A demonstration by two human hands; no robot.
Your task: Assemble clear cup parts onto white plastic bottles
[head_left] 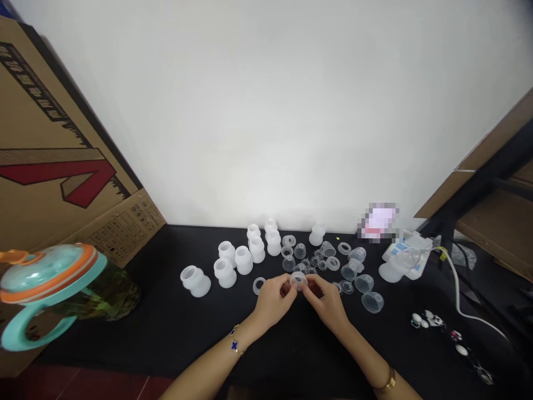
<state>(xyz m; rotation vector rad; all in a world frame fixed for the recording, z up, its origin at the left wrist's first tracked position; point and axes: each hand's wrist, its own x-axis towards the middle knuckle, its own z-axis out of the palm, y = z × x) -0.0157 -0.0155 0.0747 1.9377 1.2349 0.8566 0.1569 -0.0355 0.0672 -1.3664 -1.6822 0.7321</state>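
Translucent cap [298, 279] between both hands; white cups [244, 259] crowd behind.

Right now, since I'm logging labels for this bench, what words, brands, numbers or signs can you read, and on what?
Nothing reads clearly.
Brown cardboard box: red arrow-shaped mark and black print panels, too blurred to read.
White packet with blue print: too small to read.
Small clear plastic cap pinched by left hand and right hand: no marking visible.
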